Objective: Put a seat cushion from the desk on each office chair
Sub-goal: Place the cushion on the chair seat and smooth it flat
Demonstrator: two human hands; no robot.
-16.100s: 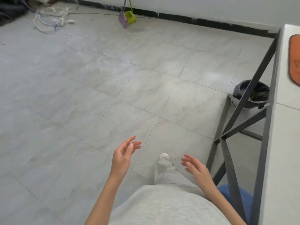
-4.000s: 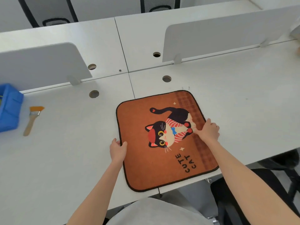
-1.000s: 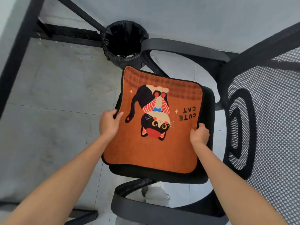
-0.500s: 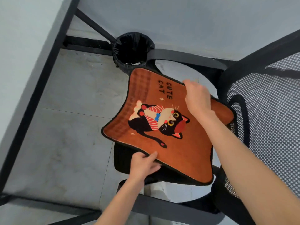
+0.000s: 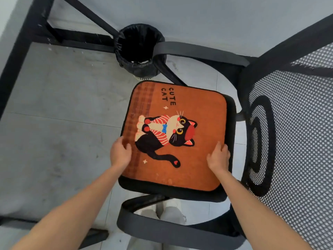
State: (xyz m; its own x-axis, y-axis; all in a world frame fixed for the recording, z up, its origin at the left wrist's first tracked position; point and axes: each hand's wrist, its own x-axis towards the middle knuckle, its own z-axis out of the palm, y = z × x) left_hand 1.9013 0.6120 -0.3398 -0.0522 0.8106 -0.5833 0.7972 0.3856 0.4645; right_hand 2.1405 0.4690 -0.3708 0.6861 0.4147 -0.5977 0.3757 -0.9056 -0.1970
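Note:
An orange seat cushion (image 5: pixel 198 109) with a black cat and the words "CUTE CAT" lies flat on the black seat of an office chair (image 5: pixel 171 191). The seat's black rim shows along the cushion's near and right sides. My left hand (image 5: pixel 120 154) grips the cushion's left edge, thumb on top. My right hand (image 5: pixel 218 158) rests on the cushion near its right edge, with the fingers laid fairly straight over the fabric.
The chair's mesh backrest (image 5: pixel 297 141) rises at the right, with an armrest (image 5: pixel 198 51) at the far side and another armrest (image 5: pixel 162 230) near me. A black-lined waste bin (image 5: pixel 138 49) stands on the tiled floor beside the dark desk frame (image 5: pixel 23 49).
The cushion has been turned about a quarter turn and laid flat on the seat. My right hand came from the far edge to the right edge, and my left hand moved to the left edge.

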